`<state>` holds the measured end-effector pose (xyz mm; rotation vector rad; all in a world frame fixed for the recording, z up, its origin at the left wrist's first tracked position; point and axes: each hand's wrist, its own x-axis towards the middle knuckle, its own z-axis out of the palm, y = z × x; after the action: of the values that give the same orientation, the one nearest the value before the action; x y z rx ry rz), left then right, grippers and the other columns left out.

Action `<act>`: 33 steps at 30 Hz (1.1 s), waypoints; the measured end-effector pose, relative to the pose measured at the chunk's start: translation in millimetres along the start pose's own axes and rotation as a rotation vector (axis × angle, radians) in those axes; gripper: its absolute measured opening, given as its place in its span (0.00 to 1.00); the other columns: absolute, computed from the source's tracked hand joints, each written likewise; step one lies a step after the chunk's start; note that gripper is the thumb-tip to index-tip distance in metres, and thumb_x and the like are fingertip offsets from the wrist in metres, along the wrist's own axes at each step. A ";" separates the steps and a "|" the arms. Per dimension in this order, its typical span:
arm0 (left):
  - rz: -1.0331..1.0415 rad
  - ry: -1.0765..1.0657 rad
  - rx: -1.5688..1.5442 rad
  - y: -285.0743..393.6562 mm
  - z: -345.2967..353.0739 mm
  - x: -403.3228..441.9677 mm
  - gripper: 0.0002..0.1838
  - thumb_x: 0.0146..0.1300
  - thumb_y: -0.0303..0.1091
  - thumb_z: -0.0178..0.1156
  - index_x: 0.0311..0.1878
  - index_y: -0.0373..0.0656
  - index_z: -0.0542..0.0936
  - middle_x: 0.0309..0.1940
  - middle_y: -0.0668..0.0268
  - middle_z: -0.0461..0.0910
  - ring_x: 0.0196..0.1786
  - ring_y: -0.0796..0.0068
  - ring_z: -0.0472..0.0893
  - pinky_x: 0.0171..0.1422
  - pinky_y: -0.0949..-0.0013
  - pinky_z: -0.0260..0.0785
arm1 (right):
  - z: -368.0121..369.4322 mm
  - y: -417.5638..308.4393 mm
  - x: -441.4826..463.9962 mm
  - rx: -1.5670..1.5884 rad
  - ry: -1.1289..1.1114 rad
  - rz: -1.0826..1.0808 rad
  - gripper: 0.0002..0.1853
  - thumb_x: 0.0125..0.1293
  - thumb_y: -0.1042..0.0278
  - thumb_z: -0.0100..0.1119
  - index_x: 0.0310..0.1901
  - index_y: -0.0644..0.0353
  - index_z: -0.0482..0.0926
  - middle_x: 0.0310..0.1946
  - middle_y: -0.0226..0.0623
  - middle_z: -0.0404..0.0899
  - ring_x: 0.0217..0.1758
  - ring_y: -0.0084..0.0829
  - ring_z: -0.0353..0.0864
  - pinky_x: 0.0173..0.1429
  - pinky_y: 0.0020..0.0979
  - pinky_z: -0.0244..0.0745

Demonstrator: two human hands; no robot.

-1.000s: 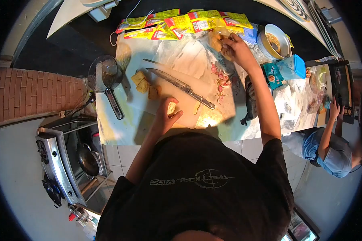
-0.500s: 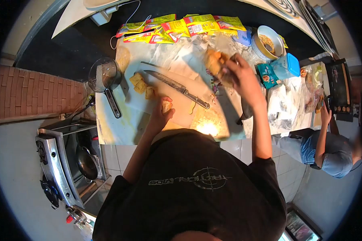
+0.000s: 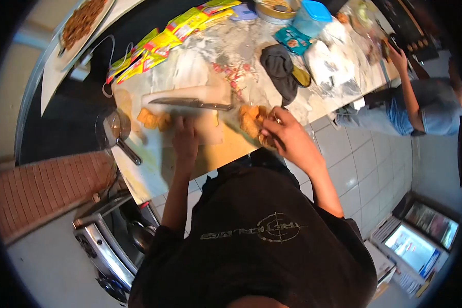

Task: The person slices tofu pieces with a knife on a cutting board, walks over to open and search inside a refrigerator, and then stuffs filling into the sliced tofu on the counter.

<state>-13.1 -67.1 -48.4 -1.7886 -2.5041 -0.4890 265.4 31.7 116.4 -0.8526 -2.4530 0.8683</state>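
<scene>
My right hand (image 3: 285, 131) pinches a clear bag of orange-brown fried pieces (image 3: 250, 122) above the table's front edge. My left hand (image 3: 185, 134) is over the cutting board (image 3: 208, 134), beside several golden-brown pieces (image 3: 154, 119); its fingertips are blurred, and whether it holds anything is hidden. Behind it a knife (image 3: 190, 103) lies across the board, blade to the left. Reddish peels (image 3: 233, 74) are scattered behind the board.
A glass-like pan (image 3: 113, 128) stands at the left. Yellow packets (image 3: 174, 33) line the back. A dark cloth (image 3: 280, 69), a teal packet (image 3: 293, 40) and a blue-lidded container (image 3: 311, 18) are at the right. Another person (image 3: 416, 108) stands at the far right.
The view has turned and shifted. My right hand has brought the bag from the back of the table to its front edge. The piece earlier seen in my left hand no longer shows.
</scene>
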 end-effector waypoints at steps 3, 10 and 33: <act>0.016 -0.077 -0.257 3.1 -6.2 1.3 0.13 0.59 0.27 0.59 0.48 0.43 0.74 0.48 0.54 0.74 0.43 0.52 0.79 0.46 0.56 0.75 | 3.3 -5.8 -26.6 0.036 0.030 0.055 0.07 0.61 0.76 0.61 0.40 0.64 0.77 0.37 0.45 0.71 0.41 0.48 0.74 0.44 0.42 0.71; -0.123 -0.542 -1.167 70.6 -73.8 -20.0 0.19 0.63 0.28 0.62 0.56 0.45 0.71 0.34 0.70 0.72 0.36 0.80 0.73 0.41 0.70 0.69 | -10.3 -31.5 -97.4 -0.019 0.045 0.155 0.12 0.56 0.73 0.62 0.43 0.60 0.79 0.40 0.43 0.72 0.41 0.45 0.74 0.47 0.42 0.72; 0.038 -2.175 -1.087 542.8 29.9 -408.7 0.07 0.72 0.33 0.48 0.45 0.41 0.73 0.33 0.65 0.77 0.37 0.72 0.78 0.45 0.69 0.74 | -60.8 -118.2 -663.5 -0.434 0.761 0.921 0.11 0.61 0.68 0.61 0.45 0.58 0.78 0.43 0.43 0.72 0.47 0.44 0.74 0.51 0.41 0.73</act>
<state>633.9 -276.0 -30.0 -4.4983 -2.7852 1.1651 736.4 -453.8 131.9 -2.0782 -1.5217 0.1345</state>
